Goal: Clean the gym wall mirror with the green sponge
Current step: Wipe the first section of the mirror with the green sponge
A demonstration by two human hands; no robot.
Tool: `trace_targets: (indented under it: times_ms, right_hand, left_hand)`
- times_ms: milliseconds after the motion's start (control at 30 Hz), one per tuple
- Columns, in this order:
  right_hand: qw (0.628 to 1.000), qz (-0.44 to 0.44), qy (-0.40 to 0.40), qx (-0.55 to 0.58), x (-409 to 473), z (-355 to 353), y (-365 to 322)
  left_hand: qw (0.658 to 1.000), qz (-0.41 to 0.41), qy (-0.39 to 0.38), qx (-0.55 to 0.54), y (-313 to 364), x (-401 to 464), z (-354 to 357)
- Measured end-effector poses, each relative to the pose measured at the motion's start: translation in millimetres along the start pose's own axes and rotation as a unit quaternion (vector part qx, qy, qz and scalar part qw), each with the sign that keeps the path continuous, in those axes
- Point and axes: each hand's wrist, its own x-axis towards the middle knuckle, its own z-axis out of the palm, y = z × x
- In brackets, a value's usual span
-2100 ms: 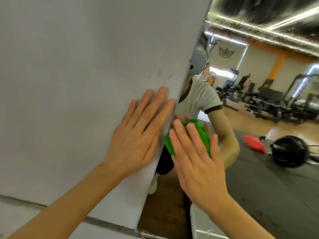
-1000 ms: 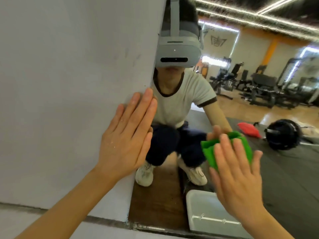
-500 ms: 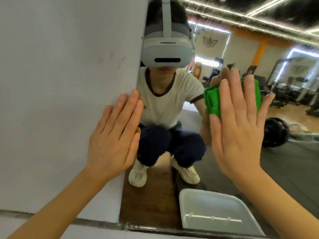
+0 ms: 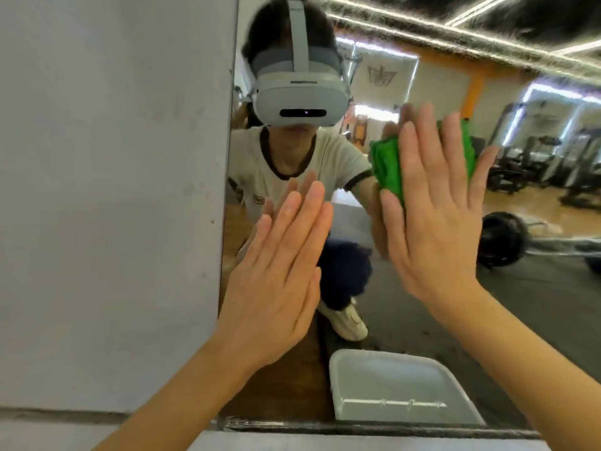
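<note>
Closest in, the left hand [image 4: 276, 278] is flat on the big glass wall mirror [image 4: 422, 304], fingers straight and together, right beside the mirror's left edge where the plain grey wall [image 4: 113, 190] starts. The right hand [image 4: 435, 222] is higher up and further right, also flat with fingers spread and straight — it's pressing the bright green textured sponge [image 4: 390, 164] against the glass. The sponge pokes out on both sides of the fingers, so it's pinned under the palm, not gripped.

Down at the mirror's bottom edge there's a reflection of a white rectangular plastic tub [image 4: 400, 388] — looks like it has a bit of clear water in it, though I can't really tell. Further back in the reflection: a black barbell weight plate [image 4: 500, 239] on the dark floor, then gym machines [image 4: 536, 164].
</note>
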Motion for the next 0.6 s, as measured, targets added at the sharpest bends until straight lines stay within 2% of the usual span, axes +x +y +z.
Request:
trace_targets:
  times_ms: [33,100,267,333,400,500,533,600]
  right_hand:
    - [0.999,0.033,0.023,0.009,10.7,0.2,0.5]
    - [0.999,0.037,0.021,0.006,1.1,3.5,-7.7]
    - [0.988,-0.113,-0.089,-0.051,-126.1,8.5,-19.2]
    - [0.984,-0.144,-0.092,-0.054,-120.4,1.8,-3.9]
    - [0.996,-0.062,-0.059,-0.022,-74.2,-4.8,13.1]
    - [0.993,0.104,0.045,0.028,-5.1,-5.3,26.8]
    - [0.990,0.121,0.063,0.028,-0.3,-2.7,24.0]
    - [0.993,0.101,0.049,0.024,-26.9,3.4,9.9]
  left_hand:
    - [1.000,-0.006,0.000,-0.001,4.7,2.8,4.7]
    - [1.000,-0.015,-0.001,0.004,10.5,5.3,12.8]
    - [0.998,-0.014,0.004,0.055,11.0,6.1,20.6]
    - [0.997,-0.012,-0.002,0.077,10.5,5.8,21.4]
    - [0.996,-0.011,-0.007,0.084,10.0,3.8,23.4]
    - [0.995,-0.018,-0.003,0.100,8.5,3.3,25.3]
    - [0.994,-0.019,-0.002,0.104,8.5,3.5,25.3]
    - [0.994,-0.015,0.000,0.106,9.1,3.7,24.4]
